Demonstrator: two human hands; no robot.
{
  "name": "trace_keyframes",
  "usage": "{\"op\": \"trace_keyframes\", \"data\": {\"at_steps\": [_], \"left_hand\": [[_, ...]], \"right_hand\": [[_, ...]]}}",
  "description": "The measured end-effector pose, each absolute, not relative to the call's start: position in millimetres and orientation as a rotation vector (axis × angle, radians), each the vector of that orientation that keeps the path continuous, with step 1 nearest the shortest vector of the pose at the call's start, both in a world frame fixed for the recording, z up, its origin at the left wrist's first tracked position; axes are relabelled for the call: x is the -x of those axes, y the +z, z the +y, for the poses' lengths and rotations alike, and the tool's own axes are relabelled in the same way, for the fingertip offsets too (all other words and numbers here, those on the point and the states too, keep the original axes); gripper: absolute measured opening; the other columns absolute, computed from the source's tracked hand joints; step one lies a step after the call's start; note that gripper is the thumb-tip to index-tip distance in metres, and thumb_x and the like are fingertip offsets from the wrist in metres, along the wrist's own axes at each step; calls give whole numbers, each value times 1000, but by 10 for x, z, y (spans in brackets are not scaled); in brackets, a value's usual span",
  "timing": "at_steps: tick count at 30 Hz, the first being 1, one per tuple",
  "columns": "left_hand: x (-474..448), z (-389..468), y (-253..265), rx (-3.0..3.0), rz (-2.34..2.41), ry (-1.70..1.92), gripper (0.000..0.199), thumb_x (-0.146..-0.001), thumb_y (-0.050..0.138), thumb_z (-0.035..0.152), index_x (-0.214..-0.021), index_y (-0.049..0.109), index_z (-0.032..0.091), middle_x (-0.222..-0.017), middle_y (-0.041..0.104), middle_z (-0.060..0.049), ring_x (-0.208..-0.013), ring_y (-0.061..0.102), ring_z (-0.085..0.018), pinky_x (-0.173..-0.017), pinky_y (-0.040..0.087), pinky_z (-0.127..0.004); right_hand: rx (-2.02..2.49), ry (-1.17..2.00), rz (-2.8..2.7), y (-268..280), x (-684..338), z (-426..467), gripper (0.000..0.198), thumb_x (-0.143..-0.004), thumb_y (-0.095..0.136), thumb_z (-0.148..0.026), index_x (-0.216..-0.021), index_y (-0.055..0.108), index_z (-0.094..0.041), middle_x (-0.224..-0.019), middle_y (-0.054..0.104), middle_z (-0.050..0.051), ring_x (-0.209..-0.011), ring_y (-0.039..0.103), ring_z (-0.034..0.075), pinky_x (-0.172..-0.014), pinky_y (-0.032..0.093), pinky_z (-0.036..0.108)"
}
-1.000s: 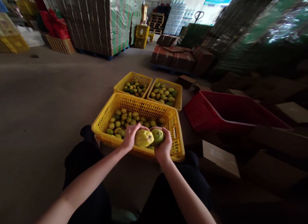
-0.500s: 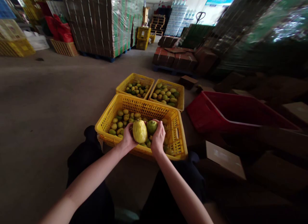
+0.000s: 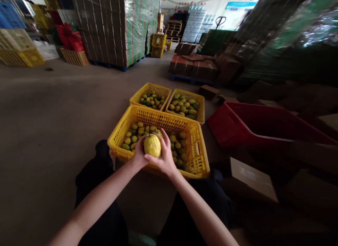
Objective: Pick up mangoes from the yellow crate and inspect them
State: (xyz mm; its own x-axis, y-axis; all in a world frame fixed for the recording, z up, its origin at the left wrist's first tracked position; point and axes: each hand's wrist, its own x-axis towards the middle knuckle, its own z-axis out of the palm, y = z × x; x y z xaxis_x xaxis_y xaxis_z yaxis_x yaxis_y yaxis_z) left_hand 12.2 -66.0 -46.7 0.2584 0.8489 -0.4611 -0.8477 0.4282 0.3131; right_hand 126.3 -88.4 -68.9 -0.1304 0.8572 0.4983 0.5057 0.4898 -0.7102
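Over the near yellow crate (image 3: 120,126), both of my hands are wrapped round a large yellow fruit (image 3: 152,146) with bumpy, faintly ribbed skin. My left hand (image 3: 139,154) closes on its left side. My right hand (image 3: 164,152) grips its right side, thumb across the lower front and fingers raised behind. A paler yellow-green fruit (image 3: 159,132) shows just behind, between the held fruit and my right fingers; whether I touch it cannot be made out. Several smaller yellow and green fruits (image 3: 133,132) lie in the crate below.
Two more yellow crates, a left one (image 3: 136,96) and a right one (image 3: 202,110), hold similar fruits just beyond. A red tub (image 3: 224,128) and a cardboard box (image 3: 250,173) stand to the right. Wrapped pallet stacks (image 3: 101,27) rise farther back.
My right hand has moved left from beside a green fruit onto the yellow fruit. The green fruit it held no longer shows there. My left hand stays on the yellow one.
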Motion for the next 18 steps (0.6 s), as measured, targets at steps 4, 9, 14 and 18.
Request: {"op": "trace_keyframes", "data": {"at_steps": [4,9,14,18], "left_hand": [[-53,-658,-410,-94,596,1102,24,-84,61,33,-97,70,15,-77,73,-3,-82,72,-22,-82,55,-29],[-35,-591,-409,-170,508,1102,27,-87,60,32,-107,69,17,-97,74,-7,-98,70,-22,-90,54,-32],[27,-466,-326,-32,571,1172,19,-86,62,37,-85,69,19,-81,71,-4,-80,70,-20,-77,57,-32],[78,-444,-176,-170,567,1317,32,-89,51,33,-66,66,16,-68,66,-3,-64,64,-14,-62,52,-25]], "right_hand": [[1023,284,-1914,-676,-1224,-951,84,-69,78,-57,-138,47,-21,-157,30,20,-147,24,41,-114,32,64],[861,143,-1957,-746,-1169,-1047,67,-79,74,-43,-138,48,-25,-144,53,16,-147,28,38,-111,38,64],[767,105,-2067,-802,-1390,-1066,43,-87,65,-36,-129,57,-30,-136,61,14,-128,56,34,-103,48,59],[850,25,-1889,-760,-1578,-1025,47,-83,66,-24,-128,54,-30,-132,62,14,-123,59,33,-96,53,58]]}}
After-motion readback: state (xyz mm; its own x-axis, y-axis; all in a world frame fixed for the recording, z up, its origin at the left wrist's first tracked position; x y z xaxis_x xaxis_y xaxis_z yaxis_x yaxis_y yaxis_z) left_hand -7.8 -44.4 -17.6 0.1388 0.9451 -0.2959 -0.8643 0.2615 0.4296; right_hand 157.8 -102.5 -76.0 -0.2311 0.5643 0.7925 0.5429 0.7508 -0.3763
